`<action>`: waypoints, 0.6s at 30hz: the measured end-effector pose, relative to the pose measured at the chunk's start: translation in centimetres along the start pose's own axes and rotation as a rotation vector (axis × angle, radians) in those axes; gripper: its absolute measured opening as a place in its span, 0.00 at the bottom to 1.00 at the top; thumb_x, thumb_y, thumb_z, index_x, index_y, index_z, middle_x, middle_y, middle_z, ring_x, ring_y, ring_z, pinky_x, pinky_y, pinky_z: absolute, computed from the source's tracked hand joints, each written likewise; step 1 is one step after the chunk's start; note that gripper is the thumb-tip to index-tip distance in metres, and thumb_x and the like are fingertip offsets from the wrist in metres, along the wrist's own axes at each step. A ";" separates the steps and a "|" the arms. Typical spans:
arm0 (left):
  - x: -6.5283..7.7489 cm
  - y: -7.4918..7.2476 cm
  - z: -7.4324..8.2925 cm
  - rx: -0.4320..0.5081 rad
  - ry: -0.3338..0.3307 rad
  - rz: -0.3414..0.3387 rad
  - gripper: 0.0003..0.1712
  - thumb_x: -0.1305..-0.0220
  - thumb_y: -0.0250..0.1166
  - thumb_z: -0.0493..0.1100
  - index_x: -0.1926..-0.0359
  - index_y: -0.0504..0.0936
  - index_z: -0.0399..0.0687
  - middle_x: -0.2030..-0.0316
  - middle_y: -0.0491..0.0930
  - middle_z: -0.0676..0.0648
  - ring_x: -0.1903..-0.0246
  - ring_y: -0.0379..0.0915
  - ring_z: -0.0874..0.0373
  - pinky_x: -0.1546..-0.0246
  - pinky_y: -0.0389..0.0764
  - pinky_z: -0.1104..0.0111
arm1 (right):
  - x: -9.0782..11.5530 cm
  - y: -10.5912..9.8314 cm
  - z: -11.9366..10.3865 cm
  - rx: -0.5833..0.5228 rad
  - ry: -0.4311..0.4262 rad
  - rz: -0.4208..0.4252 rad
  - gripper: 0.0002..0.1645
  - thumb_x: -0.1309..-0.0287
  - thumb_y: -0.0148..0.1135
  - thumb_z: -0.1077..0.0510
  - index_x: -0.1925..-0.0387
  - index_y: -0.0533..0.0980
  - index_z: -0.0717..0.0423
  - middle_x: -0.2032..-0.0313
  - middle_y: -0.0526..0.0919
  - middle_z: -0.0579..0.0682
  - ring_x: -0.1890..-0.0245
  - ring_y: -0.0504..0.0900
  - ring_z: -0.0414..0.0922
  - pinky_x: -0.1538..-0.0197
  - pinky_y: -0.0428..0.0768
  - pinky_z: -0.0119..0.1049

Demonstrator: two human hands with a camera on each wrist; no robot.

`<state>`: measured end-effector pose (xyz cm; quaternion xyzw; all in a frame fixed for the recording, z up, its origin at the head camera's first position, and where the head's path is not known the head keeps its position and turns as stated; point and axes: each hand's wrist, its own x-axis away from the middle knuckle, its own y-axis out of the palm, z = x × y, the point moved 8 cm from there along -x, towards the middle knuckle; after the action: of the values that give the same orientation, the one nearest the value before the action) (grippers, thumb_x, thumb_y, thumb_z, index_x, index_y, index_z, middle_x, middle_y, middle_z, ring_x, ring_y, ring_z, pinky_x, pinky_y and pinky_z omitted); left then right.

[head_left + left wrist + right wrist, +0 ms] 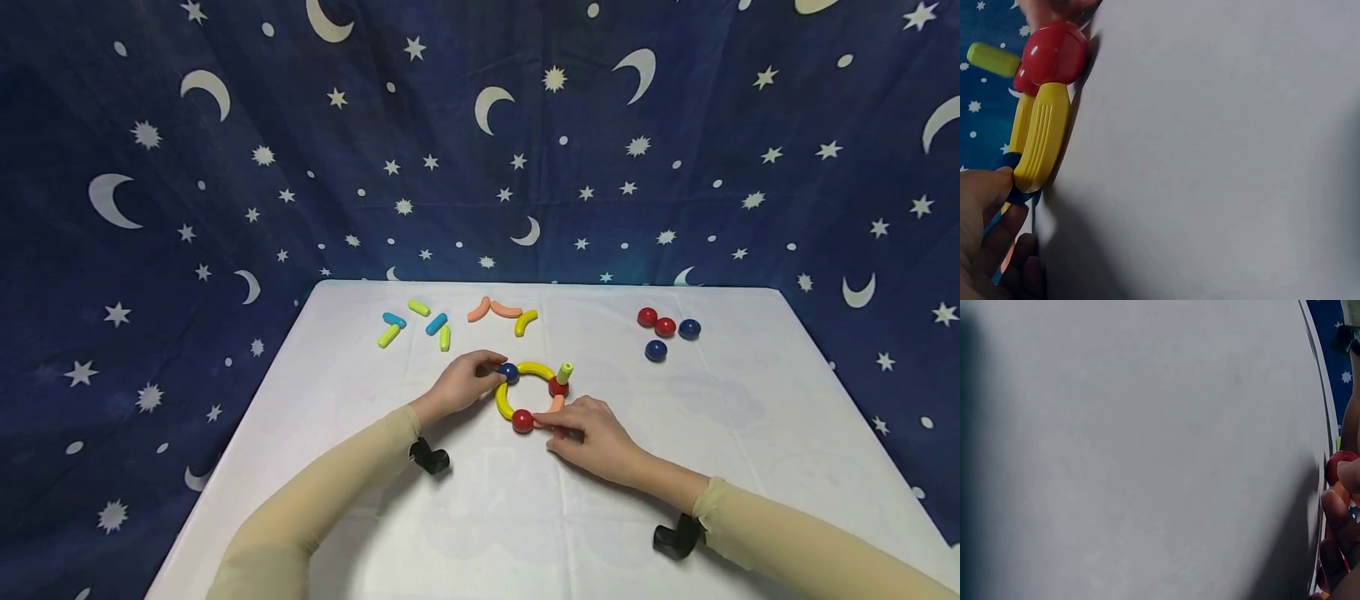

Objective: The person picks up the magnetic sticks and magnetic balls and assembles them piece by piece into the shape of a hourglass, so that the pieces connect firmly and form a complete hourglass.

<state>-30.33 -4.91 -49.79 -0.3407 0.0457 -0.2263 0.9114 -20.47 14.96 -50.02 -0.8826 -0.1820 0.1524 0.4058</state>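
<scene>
A ring of curved sticks and balls lies on the white table in the head view. My left hand pinches the blue ball at its upper left, between thumb and fingers in the left wrist view. Two yellow curved sticks run from that ball to two red balls. An orange curved stick closes the lower right, partly hidden by my right hand, which pinches it beside the front red ball. From the right red ball a light green straight stick stands up.
Short green and blue sticks are scattered at the back left. Behind the ring lie two orange curved sticks and a yellow curved stick. Loose red balls and blue balls sit at the back right.
</scene>
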 end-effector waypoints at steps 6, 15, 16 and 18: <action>-0.2 -0.1 -0.2 0.005 -0.008 -0.021 0.20 0.27 0.64 0.46 0.37 0.81 0.50 0.52 0.82 0.52 0.56 0.74 0.57 0.51 0.77 0.65 | 0.0 -2.2 2.3 -0.192 0.193 0.113 0.11 0.37 0.71 0.56 0.53 0.87 0.42 0.59 0.84 0.36 0.57 0.75 0.42 0.54 0.76 0.38; -0.4 -0.1 -0.5 0.031 -0.021 -0.044 0.20 0.26 0.64 0.46 0.37 0.80 0.51 0.51 0.82 0.53 0.53 0.74 0.58 0.48 0.77 0.66 | -2.2 -4.4 6.1 -0.193 0.221 0.130 0.25 0.38 0.73 0.46 0.42 0.82 0.49 0.44 0.80 0.49 0.41 0.68 0.50 0.41 0.70 0.52; -0.5 0.0 -0.5 0.033 -0.019 -0.046 0.20 0.26 0.64 0.46 0.37 0.80 0.51 0.51 0.82 0.53 0.53 0.75 0.58 0.47 0.77 0.65 | -2.4 -4.3 6.3 -0.189 0.221 0.120 0.26 0.39 0.73 0.45 0.42 0.82 0.50 0.43 0.80 0.49 0.39 0.67 0.50 0.39 0.69 0.53; -0.5 0.1 -0.4 0.038 -0.013 -0.049 0.20 0.26 0.64 0.46 0.37 0.80 0.51 0.51 0.82 0.53 0.52 0.75 0.58 0.47 0.77 0.65 | -2.7 -4.2 6.4 -0.181 0.220 0.110 0.28 0.41 0.75 0.44 0.43 0.82 0.51 0.42 0.79 0.50 0.37 0.66 0.52 0.37 0.67 0.56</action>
<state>-30.88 -4.83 -50.16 -0.3258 0.0272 -0.2470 0.9122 -26.35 20.57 -50.46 -0.9356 -0.1011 0.0598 0.3330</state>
